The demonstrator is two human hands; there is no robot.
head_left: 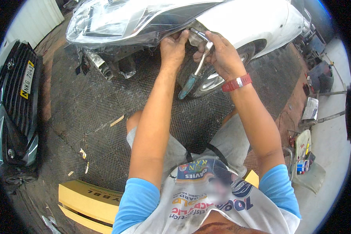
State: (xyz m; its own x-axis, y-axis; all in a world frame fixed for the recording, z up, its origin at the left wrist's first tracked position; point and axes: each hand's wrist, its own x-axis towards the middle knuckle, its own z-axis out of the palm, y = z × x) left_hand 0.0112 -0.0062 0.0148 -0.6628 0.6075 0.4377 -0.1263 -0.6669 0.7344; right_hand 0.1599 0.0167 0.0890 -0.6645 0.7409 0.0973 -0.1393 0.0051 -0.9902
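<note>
My right hand (224, 54), with a red watch at its wrist, is closed round the head of a ratchet wrench (200, 64). The ratchet's teal grip hangs down to the left, and a chrome extension (199, 34) runs from its head up toward the car. Beside its far end my left hand (172, 48) is raised against the lower edge of the front bumper. Its fingers are curled and partly hidden, so what they hold is unclear. Both hands are in front of the front wheel (213, 82) of a white car (238, 23), whose headlight area (105, 19) is wrapped in clear film.
Metal brackets (98, 64) stick out below the car's front. A dark front bumper with a grille (17, 85) stands at the left. Yellow panels (91, 201) lie behind me on the ribbed floor (97, 128). A clear plastic bin (310, 177) is at the right wall.
</note>
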